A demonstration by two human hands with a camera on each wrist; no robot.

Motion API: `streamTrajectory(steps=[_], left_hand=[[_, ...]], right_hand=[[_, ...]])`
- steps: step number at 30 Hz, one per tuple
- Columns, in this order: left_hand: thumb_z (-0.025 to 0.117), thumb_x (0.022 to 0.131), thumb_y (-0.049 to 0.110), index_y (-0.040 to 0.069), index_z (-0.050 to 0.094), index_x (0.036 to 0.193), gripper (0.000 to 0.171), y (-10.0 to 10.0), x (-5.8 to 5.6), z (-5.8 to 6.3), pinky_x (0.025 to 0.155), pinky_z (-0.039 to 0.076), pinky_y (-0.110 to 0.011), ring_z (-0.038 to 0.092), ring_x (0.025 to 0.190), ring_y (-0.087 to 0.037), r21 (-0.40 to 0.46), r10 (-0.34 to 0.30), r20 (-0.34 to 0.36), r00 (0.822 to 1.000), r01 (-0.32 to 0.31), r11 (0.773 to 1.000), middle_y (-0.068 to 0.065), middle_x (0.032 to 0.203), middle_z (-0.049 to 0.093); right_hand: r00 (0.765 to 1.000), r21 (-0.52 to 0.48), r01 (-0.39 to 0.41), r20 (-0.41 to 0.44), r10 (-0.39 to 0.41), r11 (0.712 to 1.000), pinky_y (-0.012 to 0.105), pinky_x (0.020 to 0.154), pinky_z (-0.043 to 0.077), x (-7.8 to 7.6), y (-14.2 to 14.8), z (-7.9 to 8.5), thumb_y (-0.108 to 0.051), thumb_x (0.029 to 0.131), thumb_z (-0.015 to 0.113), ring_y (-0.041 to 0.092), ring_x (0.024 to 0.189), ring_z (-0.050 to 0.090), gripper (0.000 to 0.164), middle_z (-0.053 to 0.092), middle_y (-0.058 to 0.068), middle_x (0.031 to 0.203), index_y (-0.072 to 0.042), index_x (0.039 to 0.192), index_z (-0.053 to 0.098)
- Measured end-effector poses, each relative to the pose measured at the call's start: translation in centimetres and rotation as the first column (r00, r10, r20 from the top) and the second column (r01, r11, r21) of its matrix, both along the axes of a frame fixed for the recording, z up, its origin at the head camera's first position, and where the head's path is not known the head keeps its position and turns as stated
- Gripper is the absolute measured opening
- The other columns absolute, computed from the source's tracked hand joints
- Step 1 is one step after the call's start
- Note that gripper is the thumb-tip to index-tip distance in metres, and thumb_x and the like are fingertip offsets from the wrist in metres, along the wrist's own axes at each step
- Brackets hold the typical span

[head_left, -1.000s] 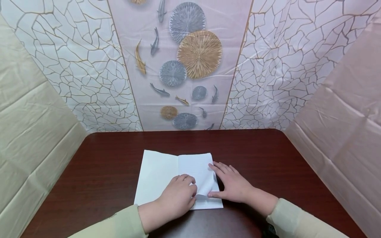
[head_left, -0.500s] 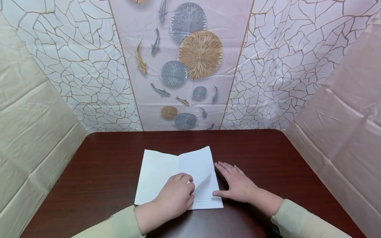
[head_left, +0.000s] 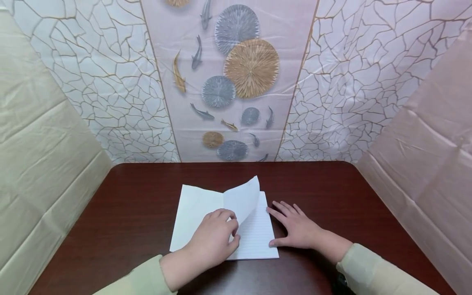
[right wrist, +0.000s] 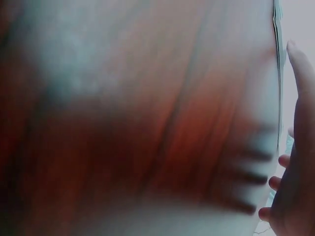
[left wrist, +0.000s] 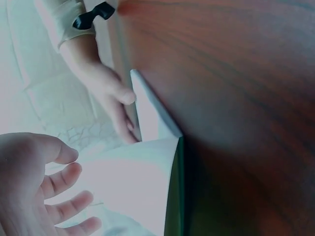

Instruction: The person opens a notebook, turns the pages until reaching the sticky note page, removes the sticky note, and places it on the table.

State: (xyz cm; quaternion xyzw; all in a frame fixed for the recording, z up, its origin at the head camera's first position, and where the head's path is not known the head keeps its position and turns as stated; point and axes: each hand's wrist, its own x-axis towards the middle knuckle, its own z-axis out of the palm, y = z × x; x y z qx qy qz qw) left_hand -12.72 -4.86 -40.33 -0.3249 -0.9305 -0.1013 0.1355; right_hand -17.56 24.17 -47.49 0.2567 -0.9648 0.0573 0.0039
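An open notebook lies on the dark table in the head view, its right side showing ruled lines. One white page stands raised and curving over from the fold. My left hand is over the middle of the notebook, fingers loosely bent against the raised page. In the left wrist view the left hand's fingers are spread apart beside the white page, with a gap below the thumb. My right hand rests with spread fingers along the notebook's right edge, thumb near the lower right corner.
The reddish-brown table reaches back to a patterned cloth wall. Pale cloth walls stand at the left and right. A dark band is on the right wrist.
The page has lifted off the right side and swung left, uncovering ruled lines beneath. My left hand has shifted slightly left; my right hand has slid a little right to the notebook's edge.
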Motion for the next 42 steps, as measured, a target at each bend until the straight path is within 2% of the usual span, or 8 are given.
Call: streamTrajectory(steps=[6, 12, 21, 30, 35, 42], left_hand=[[0.057, 0.083, 0.028, 0.023, 0.056, 0.067, 0.017, -0.7, -0.2, 1.1, 0.085, 0.043, -0.042, 0.053, 0.100, -0.021, 0.062, 0.046, -0.044, 0.998, -0.044, 0.997, 0.003, 0.099, 0.057], [0.056, 0.082, 0.027, 0.025, 0.054, 0.064, 0.018, -1.9, -0.2, 1.8, 0.084, 0.043, -0.042, 0.053, 0.099, -0.020, 0.111, 0.094, -0.075, 0.993, -0.085, 0.990, 0.005, 0.098, 0.056], [0.058, 0.081, 0.028, 0.025, 0.056, 0.067, 0.014, -4.4, 0.0, 1.7, 0.081, 0.045, -0.042, 0.056, 0.098, -0.020, 0.125, 0.189, -0.111, 0.976, -0.175, 0.977, 0.005, 0.097, 0.059], [0.058, 0.083, 0.027, 0.025, 0.059, 0.066, 0.018, -6.5, 1.0, 1.4, 0.083, 0.044, -0.044, 0.056, 0.096, -0.020, 0.144, 0.272, -0.069, 0.960, -0.260, 0.955, 0.007, 0.096, 0.059], [0.062, 0.081, 0.026, 0.024, 0.057, 0.067, 0.015, -7.6, 1.3, 1.5, 0.083, 0.044, -0.046, 0.057, 0.098, -0.023, 0.148, 0.306, -0.082, 0.948, -0.292, 0.945, 0.003, 0.097, 0.061], [0.063, 0.080, 0.024, 0.023, 0.061, 0.068, 0.012, -8.9, 1.7, 1.1, 0.081, 0.044, -0.047, 0.057, 0.097, -0.024, 0.106, 0.355, -0.076, 0.932, -0.347, 0.932, 0.003, 0.093, 0.060]], right_hand=[[0.999, 0.033, 0.008, 0.038, -0.009, 0.999, 0.060, 0.106, 0.017, -0.4, 0.5, -0.3, -0.086, 0.064, 0.043, 0.029, 0.139, 0.018, 0.100, 0.019, 0.001, 0.153, -0.034, 0.147, 0.021], [0.999, 0.030, 0.005, 0.034, -0.006, 1.000, 0.062, 0.104, 0.018, -0.5, 0.7, -0.2, -0.087, 0.063, 0.043, 0.032, 0.139, 0.019, 0.101, 0.022, 0.002, 0.152, -0.033, 0.146, 0.024], [0.998, 0.052, 0.017, 0.059, -0.020, 0.999, 0.061, 0.105, 0.017, -0.7, 0.6, 0.1, -0.088, 0.062, 0.042, 0.030, 0.140, 0.016, 0.101, 0.020, 0.001, 0.153, -0.036, 0.146, 0.022], [0.997, 0.050, 0.003, 0.083, -0.007, 0.999, 0.062, 0.105, 0.016, -0.8, 0.4, 0.2, -0.087, 0.062, 0.043, 0.030, 0.140, 0.016, 0.101, 0.020, 0.002, 0.153, -0.034, 0.146, 0.022], [0.996, 0.047, -0.004, 0.089, 0.000, 0.999, 0.061, 0.106, 0.015, -0.9, 0.4, 0.1, -0.087, 0.063, 0.043, 0.031, 0.140, 0.015, 0.101, 0.019, 0.002, 0.153, -0.035, 0.147, 0.021], [0.995, 0.049, -0.005, 0.096, 0.001, 0.999, 0.061, 0.106, 0.015, -0.9, 0.2, 0.2, -0.087, 0.063, 0.042, 0.031, 0.140, 0.015, 0.101, 0.018, 0.002, 0.154, -0.035, 0.147, 0.020]])
